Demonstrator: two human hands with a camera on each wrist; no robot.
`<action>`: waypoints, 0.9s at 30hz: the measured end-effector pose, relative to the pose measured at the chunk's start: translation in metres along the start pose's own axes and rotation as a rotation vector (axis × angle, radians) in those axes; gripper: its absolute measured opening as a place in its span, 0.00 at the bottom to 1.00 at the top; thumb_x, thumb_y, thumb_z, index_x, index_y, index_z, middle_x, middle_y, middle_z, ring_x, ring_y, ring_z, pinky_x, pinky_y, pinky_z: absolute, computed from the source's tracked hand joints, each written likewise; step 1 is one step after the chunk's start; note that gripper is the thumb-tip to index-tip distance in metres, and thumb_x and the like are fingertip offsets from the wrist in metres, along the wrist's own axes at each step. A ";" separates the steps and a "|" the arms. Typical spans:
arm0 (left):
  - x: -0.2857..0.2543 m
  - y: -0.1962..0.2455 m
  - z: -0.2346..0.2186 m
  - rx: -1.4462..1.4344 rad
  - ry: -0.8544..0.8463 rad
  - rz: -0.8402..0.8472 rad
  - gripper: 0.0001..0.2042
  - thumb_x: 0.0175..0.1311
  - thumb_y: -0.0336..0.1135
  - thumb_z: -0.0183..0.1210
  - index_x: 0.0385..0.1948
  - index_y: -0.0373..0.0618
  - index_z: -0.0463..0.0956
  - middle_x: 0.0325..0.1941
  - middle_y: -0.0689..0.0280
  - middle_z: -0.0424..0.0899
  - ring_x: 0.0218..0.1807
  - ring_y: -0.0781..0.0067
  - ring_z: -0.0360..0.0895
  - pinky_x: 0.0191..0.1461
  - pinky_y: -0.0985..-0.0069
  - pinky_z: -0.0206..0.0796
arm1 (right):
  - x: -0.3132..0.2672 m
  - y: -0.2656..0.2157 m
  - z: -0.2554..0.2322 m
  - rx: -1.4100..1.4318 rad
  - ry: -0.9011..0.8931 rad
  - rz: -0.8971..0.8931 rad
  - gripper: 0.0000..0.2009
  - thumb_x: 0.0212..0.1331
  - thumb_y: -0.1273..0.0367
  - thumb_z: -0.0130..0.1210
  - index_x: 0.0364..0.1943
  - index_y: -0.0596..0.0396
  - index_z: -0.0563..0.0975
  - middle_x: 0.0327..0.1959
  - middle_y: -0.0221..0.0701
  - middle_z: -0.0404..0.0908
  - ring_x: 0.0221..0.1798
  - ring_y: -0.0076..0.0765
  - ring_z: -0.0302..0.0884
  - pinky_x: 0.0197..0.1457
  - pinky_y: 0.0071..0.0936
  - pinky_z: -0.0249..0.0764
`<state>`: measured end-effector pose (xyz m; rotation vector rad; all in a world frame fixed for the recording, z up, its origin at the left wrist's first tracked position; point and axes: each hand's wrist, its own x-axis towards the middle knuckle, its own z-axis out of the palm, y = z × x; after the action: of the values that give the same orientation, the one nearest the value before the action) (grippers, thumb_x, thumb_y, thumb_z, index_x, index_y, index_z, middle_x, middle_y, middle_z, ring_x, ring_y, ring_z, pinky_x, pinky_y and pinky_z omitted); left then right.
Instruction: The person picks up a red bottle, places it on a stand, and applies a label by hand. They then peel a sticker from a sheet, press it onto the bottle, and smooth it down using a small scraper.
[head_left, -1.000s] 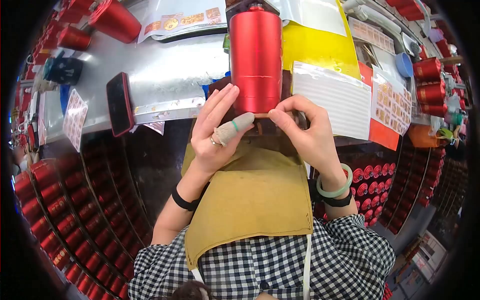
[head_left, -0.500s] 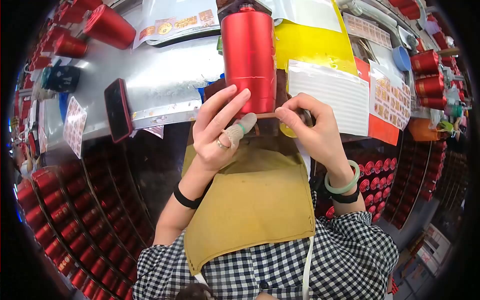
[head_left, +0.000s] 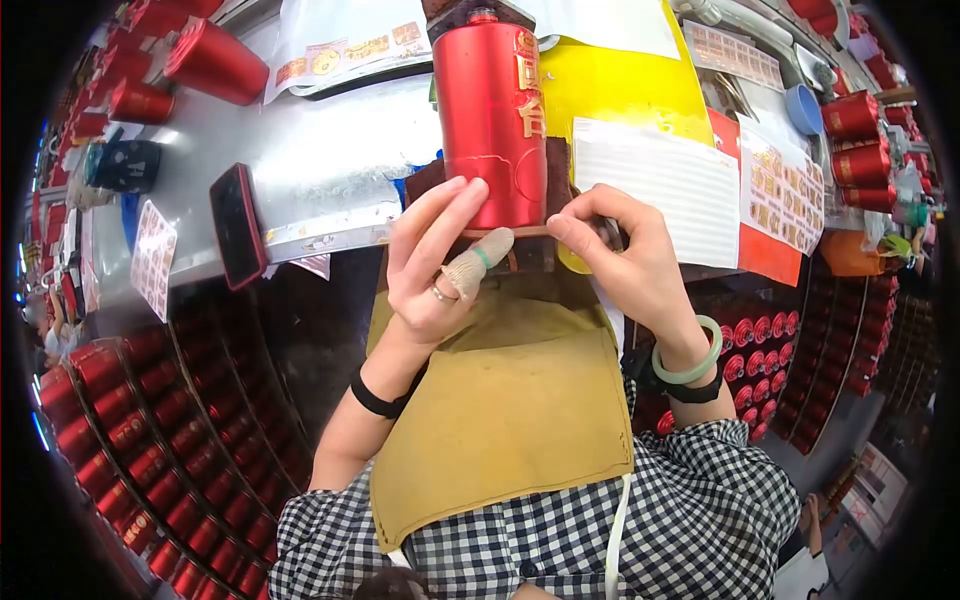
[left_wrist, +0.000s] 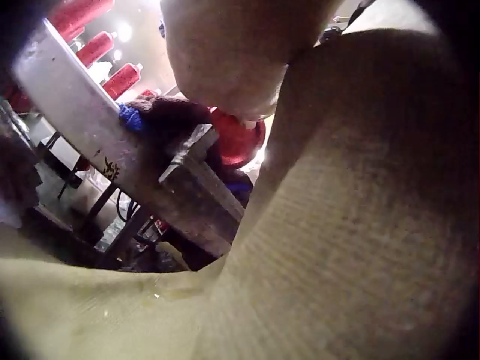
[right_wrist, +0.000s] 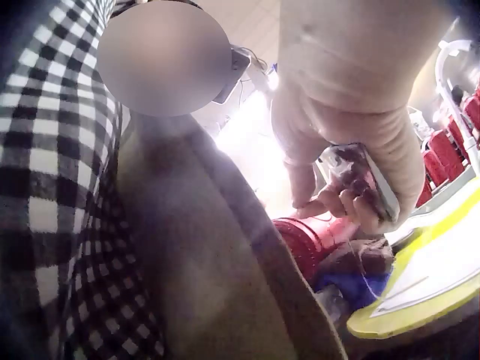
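Observation:
A red metallic bottle (head_left: 490, 110) lies with its neck away from the person and its base toward the apron. Raised gold characters run down its right side, and a seam line crosses it near the base. The left hand (head_left: 425, 265) touches the bottle's lower left side with extended fingers. A ribbed grey cover with a green band sleeves one digit, beside the base. The right hand (head_left: 630, 255) has thumb and index finger together at the base's right edge, by a thin brown strip (head_left: 510, 232). In the right wrist view, its curled fingers hold a shiny flat piece (right_wrist: 356, 176) whose kind I cannot tell.
A phone (head_left: 237, 227) lies on the metal table (head_left: 330, 150) at left. Gold sticker sheets (head_left: 775, 185) and a striped white sheet (head_left: 655, 190) lie to the right, near a blue cup (head_left: 803, 108). Racks of red bottles (head_left: 150, 450) stand below the table.
The bottle has rolled about its long axis, bringing the gold characters into view on its right. The left hand's fingers have shifted on it. The right hand stays near the base.

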<state>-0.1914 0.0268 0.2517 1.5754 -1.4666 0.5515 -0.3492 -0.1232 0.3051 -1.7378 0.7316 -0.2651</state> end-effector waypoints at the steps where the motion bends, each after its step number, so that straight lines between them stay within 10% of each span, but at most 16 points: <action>1: -0.001 0.000 0.003 -0.088 0.034 -0.079 0.16 0.53 0.18 0.72 0.46 0.32 0.84 0.56 0.52 0.86 0.57 0.52 0.84 0.58 0.65 0.81 | 0.000 0.000 0.001 -0.012 0.006 -0.001 0.11 0.63 0.66 0.66 0.37 0.63 0.85 0.32 0.38 0.86 0.35 0.32 0.81 0.43 0.30 0.76; 6: -0.018 0.001 0.006 -0.278 0.127 -0.441 0.21 0.51 0.19 0.74 0.49 0.33 0.83 0.53 0.55 0.88 0.56 0.54 0.86 0.59 0.67 0.79 | -0.001 0.002 0.002 0.005 0.012 -0.021 0.11 0.63 0.66 0.66 0.37 0.63 0.85 0.32 0.39 0.86 0.35 0.34 0.82 0.43 0.30 0.76; 8: -0.021 -0.002 0.000 -0.243 0.095 -0.378 0.24 0.50 0.19 0.75 0.52 0.31 0.82 0.55 0.54 0.87 0.56 0.54 0.85 0.60 0.67 0.78 | -0.001 0.004 0.006 0.013 0.020 -0.068 0.09 0.66 0.68 0.65 0.33 0.61 0.82 0.28 0.21 0.77 0.29 0.14 0.64 0.34 0.19 0.61; 16: -0.004 -0.005 0.003 -0.079 0.045 0.045 0.15 0.55 0.16 0.70 0.45 0.34 0.84 0.57 0.51 0.84 0.59 0.50 0.82 0.56 0.66 0.82 | 0.000 0.007 0.007 0.003 0.032 -0.099 0.09 0.66 0.68 0.65 0.33 0.61 0.82 0.27 0.21 0.78 0.30 0.14 0.66 0.34 0.19 0.62; 21: -0.014 0.000 0.005 -0.278 0.093 -0.348 0.21 0.52 0.19 0.74 0.51 0.33 0.82 0.56 0.51 0.86 0.59 0.53 0.84 0.60 0.65 0.79 | -0.002 0.001 0.008 0.056 0.018 -0.072 0.08 0.66 0.69 0.65 0.34 0.60 0.82 0.26 0.20 0.77 0.28 0.12 0.65 0.32 0.17 0.61; 27: -0.030 -0.003 -0.003 -0.216 0.059 -0.337 0.22 0.54 0.14 0.70 0.54 0.29 0.80 0.60 0.48 0.82 0.60 0.51 0.83 0.63 0.63 0.78 | 0.000 0.003 0.007 0.056 0.000 -0.064 0.08 0.67 0.70 0.64 0.34 0.60 0.82 0.26 0.20 0.76 0.28 0.12 0.65 0.31 0.17 0.60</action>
<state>-0.1937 0.0454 0.2276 1.5746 -1.1418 0.2330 -0.3468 -0.1180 0.2999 -1.7097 0.6635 -0.3260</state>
